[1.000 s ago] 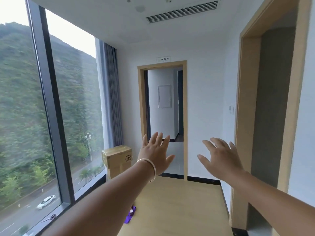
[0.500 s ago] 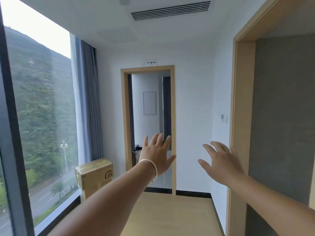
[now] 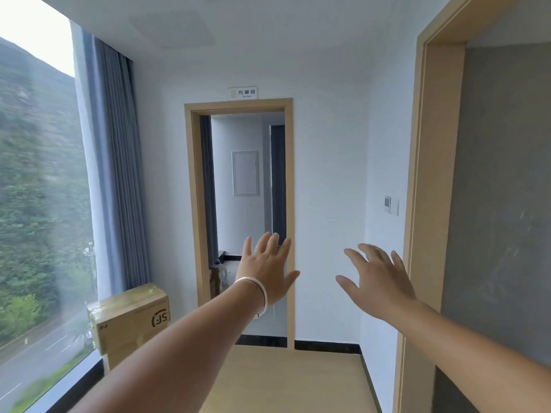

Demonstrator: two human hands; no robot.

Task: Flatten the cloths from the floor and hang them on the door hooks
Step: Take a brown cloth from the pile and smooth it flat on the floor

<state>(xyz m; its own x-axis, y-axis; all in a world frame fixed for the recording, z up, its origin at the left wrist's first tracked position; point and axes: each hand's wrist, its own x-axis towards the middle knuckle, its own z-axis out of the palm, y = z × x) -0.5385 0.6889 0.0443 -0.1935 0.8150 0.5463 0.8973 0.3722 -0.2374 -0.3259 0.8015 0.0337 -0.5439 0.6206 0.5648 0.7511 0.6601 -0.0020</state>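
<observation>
Neither of my hands is holding anything: the left hand [image 3: 268,269], with a silver bangle [image 3: 256,296] on its wrist, is raised with fingers straight and spread, and the right hand [image 3: 377,281] is out beside it, fingers loosely splayed, both in mid-air and touching nothing. The cloths I'm meant to flatten are nowhere in view, and neither are any door hooks, so I can't say where either lies from here. My worry is that with the view pointed up at the far doorway [image 3: 241,222] and the wall, I'm moving blind over the floor; I could step on a cloth or walk past it, and the cardboard box [image 3: 128,320] by the window [image 3: 38,219] sits near my left arm's path. The wooden floor [image 3: 286,380] shows only as a strip between my forearms; the rest is cut off below. The grey door panel [image 3: 501,210] on my right runs out of frame, so any hooks there are hidden.
</observation>
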